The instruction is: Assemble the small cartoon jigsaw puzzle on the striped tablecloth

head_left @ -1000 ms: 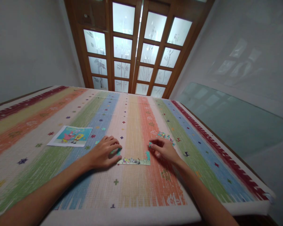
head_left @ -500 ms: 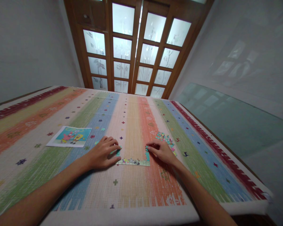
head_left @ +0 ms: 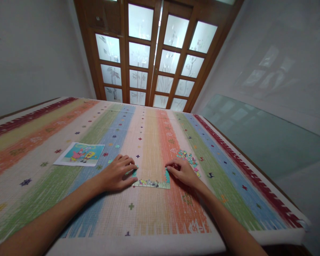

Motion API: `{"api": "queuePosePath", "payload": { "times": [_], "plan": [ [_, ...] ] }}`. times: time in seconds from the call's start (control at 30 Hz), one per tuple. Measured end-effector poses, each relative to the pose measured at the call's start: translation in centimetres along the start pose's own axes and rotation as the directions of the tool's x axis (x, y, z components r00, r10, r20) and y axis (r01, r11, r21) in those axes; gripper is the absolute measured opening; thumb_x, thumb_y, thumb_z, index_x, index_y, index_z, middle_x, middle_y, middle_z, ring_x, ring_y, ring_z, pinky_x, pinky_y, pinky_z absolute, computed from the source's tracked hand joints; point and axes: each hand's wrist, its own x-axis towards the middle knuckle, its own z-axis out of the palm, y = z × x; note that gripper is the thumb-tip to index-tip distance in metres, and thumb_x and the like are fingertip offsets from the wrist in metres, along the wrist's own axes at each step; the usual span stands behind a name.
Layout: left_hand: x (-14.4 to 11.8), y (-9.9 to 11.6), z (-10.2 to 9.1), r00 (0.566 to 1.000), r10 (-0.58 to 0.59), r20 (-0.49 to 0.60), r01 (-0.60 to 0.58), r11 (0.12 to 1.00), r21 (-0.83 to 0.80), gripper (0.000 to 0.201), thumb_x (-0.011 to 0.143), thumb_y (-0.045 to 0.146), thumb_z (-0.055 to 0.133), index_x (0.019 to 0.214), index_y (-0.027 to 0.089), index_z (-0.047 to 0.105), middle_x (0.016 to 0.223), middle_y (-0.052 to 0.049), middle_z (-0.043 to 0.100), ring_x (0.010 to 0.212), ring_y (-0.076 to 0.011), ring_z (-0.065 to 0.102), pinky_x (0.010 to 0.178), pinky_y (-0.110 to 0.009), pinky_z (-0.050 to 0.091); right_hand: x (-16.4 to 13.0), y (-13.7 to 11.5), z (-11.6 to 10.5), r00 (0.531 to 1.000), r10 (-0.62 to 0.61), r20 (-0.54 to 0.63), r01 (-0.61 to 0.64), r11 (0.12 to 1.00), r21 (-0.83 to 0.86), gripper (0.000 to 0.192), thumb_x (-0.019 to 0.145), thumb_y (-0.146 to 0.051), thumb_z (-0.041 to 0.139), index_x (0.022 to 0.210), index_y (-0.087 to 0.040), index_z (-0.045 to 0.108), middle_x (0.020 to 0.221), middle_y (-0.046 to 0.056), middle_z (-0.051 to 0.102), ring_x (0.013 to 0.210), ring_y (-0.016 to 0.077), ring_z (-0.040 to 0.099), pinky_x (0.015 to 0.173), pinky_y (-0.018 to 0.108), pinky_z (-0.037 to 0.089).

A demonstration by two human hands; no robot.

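A partly joined jigsaw puzzle (head_left: 152, 183) lies on the striped cloth, with a bottom row and short turquoise side columns. My left hand (head_left: 119, 172) rests at its left side, thumb and fingers apart, fingertips touching the left column. At the top of the right column, my right hand (head_left: 181, 171) has thumb and forefinger pinched on a small turquoise puzzle piece (head_left: 166, 168), partly covered by the fingertips. Just beyond that hand is a heap of loose puzzle pieces (head_left: 188, 156), some hidden behind it.
A printed cartoon picture (head_left: 81, 155) lies flat to the left. One loose turquoise piece (head_left: 117, 146) sits beyond my left hand. The striped tablecloth (head_left: 149, 213) covers the table. A glass sheet (head_left: 266, 135) leans by the right wall, and wooden doors (head_left: 151, 53) stand behind.
Both hands keep almost the same place and pose; the right fingertips remain at the right column. The whole view has shifted very slightly.
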Motion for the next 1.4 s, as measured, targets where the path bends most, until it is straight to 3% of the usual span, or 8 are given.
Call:
{"api": "queuePosePath", "payload": {
  "times": [0.2, 0.43, 0.6, 0.67, 0.9, 1.4],
  "plan": [
    [0.1, 0.1, -0.1, 1.0, 0.007, -0.007, -0.007, 0.999, -0.031, 0.021, 0.095, 0.037, 0.062, 0.109, 0.022, 0.066, 0.112, -0.007, 0.069, 0.103, -0.0262, 0.061, 0.093, -0.042, 0.039, -0.1, 0.0, -0.1, 0.999, -0.015, 0.036, 0.015, 1.0, 0.009, 0.009, 0.081, -0.016, 0.073, 0.088, -0.02, 0.076, 0.081, 0.004, 0.07, 0.073, 0.0171, 0.061, 0.069, 0.031, 0.049],
    [0.0, -0.1, -0.1, 1.0, 0.004, -0.008, -0.004, 0.999, -0.042, 0.021, 0.094, 0.037, 0.064, 0.109, 0.023, 0.067, 0.111, -0.006, 0.072, 0.104, -0.0267, 0.062, 0.094, -0.043, 0.038, -0.1, 0.0, -1.0, 0.998, -0.06, 0.03, 0.06, 0.998, 0.005, 0.011, 0.088, -0.024, 0.07, 0.098, -0.022, 0.075, 0.09, 0.007, 0.07, 0.083, 0.0205, 0.064, 0.08, 0.038, 0.051],
    [-0.1, -0.2, 0.0, 1.0, 0.003, 0.002, -0.002, 0.999, -0.033, 0.023, 0.095, 0.038, 0.064, 0.111, 0.022, 0.066, 0.113, -0.006, 0.071, 0.104, -0.0272, 0.062, 0.094, -0.043, 0.038, -0.7, -0.4, -1.9, 0.969, -0.155, 0.194, 0.145, 0.987, 0.063, 0.066, 0.063, -0.03, 0.094, 0.124, -0.025, 0.068, 0.116, 0.008, 0.067, 0.111, 0.0277, 0.061, 0.099, 0.045, 0.049],
    [-0.1, -0.1, 0.0, 1.0, 0.002, 0.012, -0.001, 1.0, -0.027, 0.024, 0.096, 0.039, 0.064, 0.113, 0.022, 0.064, 0.114, -0.007, 0.071, 0.105, -0.0274, 0.062, 0.094, -0.043, 0.038, -1.0, -0.5, -1.9, 0.958, -0.148, 0.245, 0.139, 0.989, 0.055, 0.077, 0.057, -0.03, 0.098, 0.128, -0.027, 0.066, 0.122, 0.008, 0.065, 0.117, 0.0297, 0.059, 0.103, 0.047, 0.048],
    [-0.2, -0.2, -0.1, 0.999, -0.017, 0.03, 0.018, 0.999, -0.033, 0.029, 0.095, 0.04, 0.062, 0.118, 0.022, 0.061, 0.114, -0.007, 0.071, 0.106, -0.0285, 0.061, 0.096, -0.045, 0.038, -1.0, -0.3, -1.7, 0.958, -0.138, 0.253, 0.135, 0.99, 0.028, 0.073, 0.064, -0.028, 0.093, 0.131, -0.028, 0.064, 0.122, 0.008, 0.065, 0.117, 0.0291, 0.058, 0.104, 0.047, 0.046],
    [-0.5, -0.4, -0.5, 0.997, -0.023, 0.076, 0.026, 0.999, -0.038, 0.058, 0.082, 0.049, 0.074, 0.131, 0.023, 0.055, 0.121, -0.009, 0.068, 0.111, -0.0332, 0.06, 0.102, -0.051, 0.039, -0.9, 0.0, -1.9, 0.942, -0.144, 0.303, 0.146, 0.989, 0.016, 0.075, 0.066, -0.029, 0.09, 0.134, -0.028, 0.061, 0.121, 0.007, 0.063, 0.116, 0.0291, 0.058, 0.102, 0.046, 0.047]
  ]
}}
